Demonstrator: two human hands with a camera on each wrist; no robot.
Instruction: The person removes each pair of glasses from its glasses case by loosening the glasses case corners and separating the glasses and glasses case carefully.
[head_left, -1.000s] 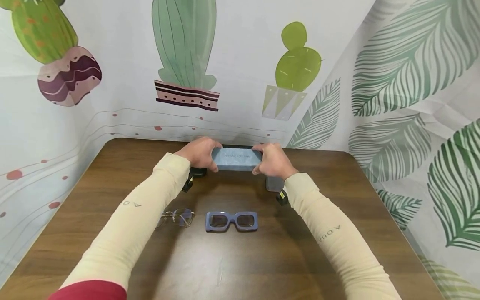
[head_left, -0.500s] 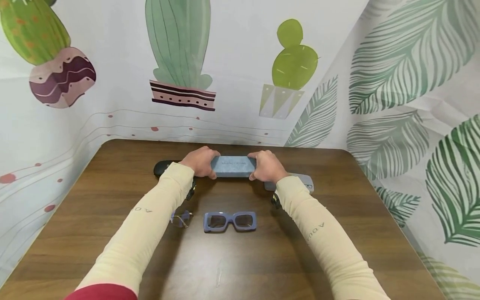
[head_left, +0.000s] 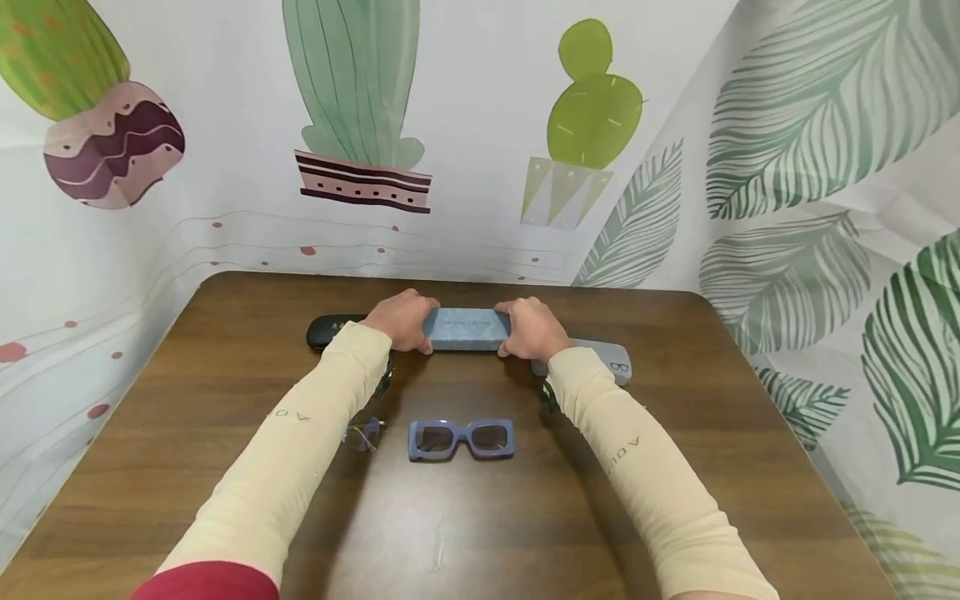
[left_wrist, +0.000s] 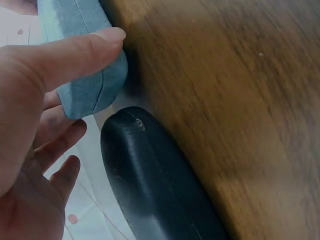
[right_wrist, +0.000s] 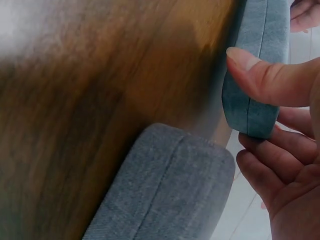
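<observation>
A light blue glasses case (head_left: 467, 330) lies lengthwise between both hands near the table's back edge. My left hand (head_left: 401, 322) grips its left end, the thumb along the near side and the fingers behind, as the left wrist view shows on the blue case (left_wrist: 85, 65). My right hand (head_left: 534, 328) pinches the other end in the same manner, with the thumb across the case's end (right_wrist: 255, 55) in the right wrist view. Beside the left hand sits a black glasses case (head_left: 327, 330), and by the right wrist a grey glasses case (head_left: 611, 360), partly covered by the sleeve.
Blue-framed sunglasses (head_left: 461, 439) lie in the middle of the wooden table (head_left: 442, 517). Thin-framed glasses (head_left: 367, 433) are partly hidden under the left forearm. Behind the table's back edge hangs a cloth (head_left: 480, 167) printed with cacti and leaves.
Both hands have brought the blue case down and slightly nearer from the back edge. It sits between the black and grey cases, both of which show more now. The last half second brings little movement.
</observation>
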